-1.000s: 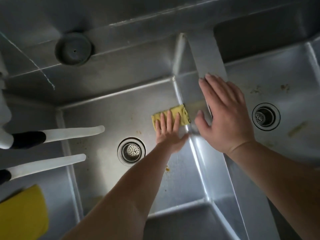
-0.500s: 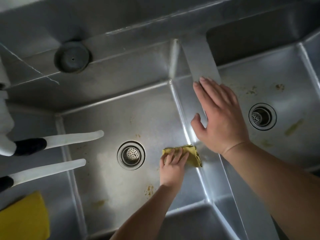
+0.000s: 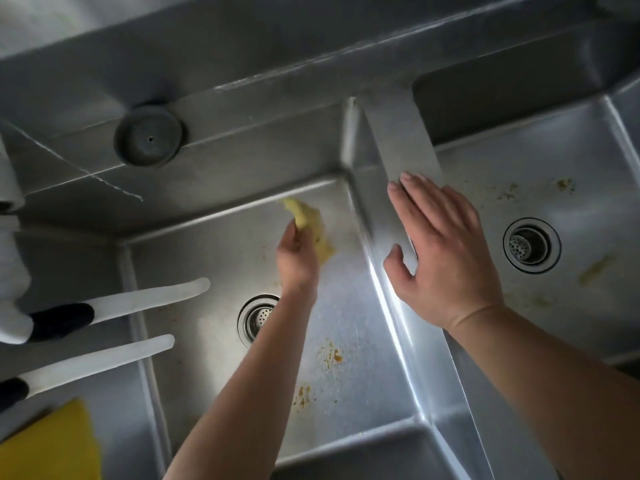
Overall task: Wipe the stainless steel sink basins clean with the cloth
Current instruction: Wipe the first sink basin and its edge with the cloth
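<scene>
Left hand (image 3: 298, 261) clamped on yellow cloth (image 3: 310, 225), scrubbing left basin (image 3: 214, 244) floor, centre frame. Right hand (image 3: 446, 251) flat, fingers spread, braced on divider (image 3: 401, 140). Next, likely: orange stains (image 3: 330, 355) lower down, then right basin (image 3: 571, 174).

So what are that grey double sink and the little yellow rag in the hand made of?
The grey double sink looks like brushed stainless steel: dull sheen, bright glare along its folded edges. The small yellow rag, bunched in the left hand, seems a soft, textured cloth, perhaps microfibre; blur leaves that open.
</scene>
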`<state>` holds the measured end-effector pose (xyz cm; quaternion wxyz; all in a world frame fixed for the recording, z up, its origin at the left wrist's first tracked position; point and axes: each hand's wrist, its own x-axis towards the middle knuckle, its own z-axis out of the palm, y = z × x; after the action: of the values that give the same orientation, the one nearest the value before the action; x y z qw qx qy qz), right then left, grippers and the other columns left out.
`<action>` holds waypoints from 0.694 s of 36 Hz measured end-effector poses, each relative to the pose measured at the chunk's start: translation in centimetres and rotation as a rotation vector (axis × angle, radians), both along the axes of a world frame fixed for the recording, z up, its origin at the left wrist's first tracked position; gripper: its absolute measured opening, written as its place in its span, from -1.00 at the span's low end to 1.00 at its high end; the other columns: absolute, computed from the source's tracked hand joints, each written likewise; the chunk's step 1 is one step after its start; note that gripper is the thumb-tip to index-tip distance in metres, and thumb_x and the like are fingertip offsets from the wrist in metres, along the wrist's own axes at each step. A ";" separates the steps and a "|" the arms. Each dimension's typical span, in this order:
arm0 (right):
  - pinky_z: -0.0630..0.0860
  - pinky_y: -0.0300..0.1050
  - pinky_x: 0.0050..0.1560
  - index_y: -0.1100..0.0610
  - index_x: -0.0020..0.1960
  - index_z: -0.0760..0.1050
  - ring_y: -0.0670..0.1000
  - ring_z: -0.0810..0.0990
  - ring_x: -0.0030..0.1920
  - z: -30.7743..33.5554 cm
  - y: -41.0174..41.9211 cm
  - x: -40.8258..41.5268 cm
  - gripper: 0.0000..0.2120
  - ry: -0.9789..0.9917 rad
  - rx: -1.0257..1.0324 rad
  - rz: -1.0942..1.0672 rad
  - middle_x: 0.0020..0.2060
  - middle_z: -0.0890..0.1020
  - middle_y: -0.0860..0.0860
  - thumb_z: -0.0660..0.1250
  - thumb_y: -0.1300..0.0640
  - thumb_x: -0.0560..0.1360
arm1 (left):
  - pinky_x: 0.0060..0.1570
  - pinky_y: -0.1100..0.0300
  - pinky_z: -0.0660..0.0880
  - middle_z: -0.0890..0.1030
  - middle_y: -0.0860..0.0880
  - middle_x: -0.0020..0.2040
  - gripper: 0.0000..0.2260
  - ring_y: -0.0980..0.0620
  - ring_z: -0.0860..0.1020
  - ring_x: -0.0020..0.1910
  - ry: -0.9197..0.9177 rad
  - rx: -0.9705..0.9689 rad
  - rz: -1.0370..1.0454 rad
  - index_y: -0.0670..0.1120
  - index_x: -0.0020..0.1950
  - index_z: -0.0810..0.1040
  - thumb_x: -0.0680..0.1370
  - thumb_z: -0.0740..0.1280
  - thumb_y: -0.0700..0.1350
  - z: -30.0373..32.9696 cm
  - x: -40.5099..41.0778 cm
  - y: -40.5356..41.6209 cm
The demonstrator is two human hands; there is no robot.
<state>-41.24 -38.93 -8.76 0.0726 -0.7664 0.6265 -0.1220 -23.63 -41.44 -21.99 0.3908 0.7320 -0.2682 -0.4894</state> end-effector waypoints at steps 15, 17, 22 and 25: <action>0.19 0.15 0.49 0.20 0.50 0.31 0.09 0.28 0.51 0.2 -0.1 0.0 -0.37 0.011 -0.013 -0.006 0.49 0.35 0.12 0.21 0.08 0.44 | 0.38 -0.11 0.33 0.55 -0.06 0.31 -0.77 -0.11 0.40 0.42 -0.746 -0.023 -0.757 -0.05 0.22 0.54 0.63 0.18 -0.08 -6.2 -6.0 -3.6; 0.19 0.15 0.49 0.20 0.49 0.32 0.10 0.29 0.51 0.2 0.0 0.0 -0.37 0.014 -0.015 -0.008 0.49 0.36 0.13 0.22 0.08 0.44 | 0.45 -0.11 0.23 0.49 0.01 0.40 -0.73 -0.06 0.26 0.52 -0.775 -0.048 -0.877 0.00 0.31 0.51 0.66 0.19 -0.01 -6.4 -5.2 -1.7; 0.17 0.14 0.50 0.19 0.50 0.30 0.09 0.26 0.52 0.4 0.0 0.1 -0.34 0.053 0.015 -0.019 0.50 0.34 0.12 0.20 0.06 0.42 | 0.52 -0.17 0.01 0.28 0.08 0.54 -0.55 -0.09 0.02 0.60 -0.831 -0.020 -1.094 0.09 0.55 0.24 0.66 0.16 -0.12 -6.0 -4.9 4.8; 0.17 0.16 0.50 0.19 0.51 0.27 0.10 0.25 0.52 0.4 0.0 0.0 -0.33 0.079 0.025 -0.008 0.50 0.32 0.13 0.18 0.04 0.42 | 0.51 -0.22 -0.07 0.27 0.04 0.55 -0.51 -0.15 -0.03 0.60 -0.856 -0.001 -1.191 0.04 0.54 0.27 0.62 0.17 -0.21 -5.6 -5.4 8.4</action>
<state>-41.24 -38.90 -8.36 0.0566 -0.7670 0.6336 -0.0842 -29.05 -33.03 -27.64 -0.0798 0.5891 -0.7500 -0.2900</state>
